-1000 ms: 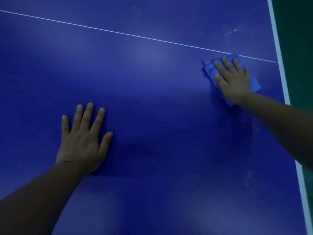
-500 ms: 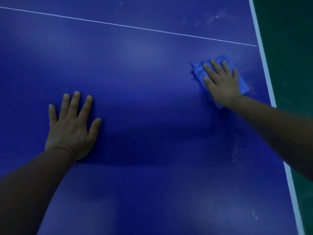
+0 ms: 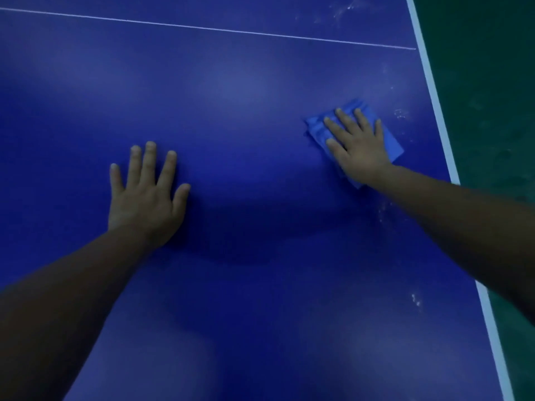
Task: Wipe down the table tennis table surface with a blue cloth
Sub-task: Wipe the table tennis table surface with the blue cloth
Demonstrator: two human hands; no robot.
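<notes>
Mid-wipe: right hand (image 3: pixel 359 146), fingers spread flat, presses blue cloth (image 3: pixel 318 129) onto table (image 3: pixel 246 111) at frame right w/ left hand (image 3: pixel 146 195) splayed bracing; next probably sweep toward smudges (image 3: pixel 401 113) nr white edge.

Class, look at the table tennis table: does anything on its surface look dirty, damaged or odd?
Whitish smudges dot the blue table near its right edge, beside the blue cloth under the right hand. No damage shows.
</notes>
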